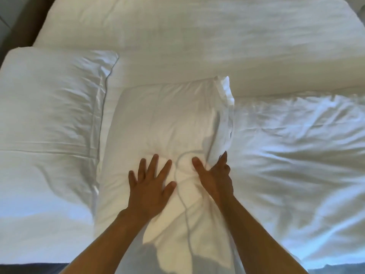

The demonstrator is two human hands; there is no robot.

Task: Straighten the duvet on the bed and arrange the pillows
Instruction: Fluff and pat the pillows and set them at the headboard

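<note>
A white pillow lies lengthwise in the middle of the bed, right in front of me. My left hand rests flat on it with fingers spread, holding nothing. My right hand presses along the pillow's right side, thumb on top and fingers tucked against the folded flap of the pillowcase. A second white pillow lies to the left. The white duvet stretches across the far part of the bed, fairly smooth.
A rumpled white sheet covers the right half of the bed. A dark strip of bed frame or floor shows at the near left edge, and a dark surface borders the far left corner.
</note>
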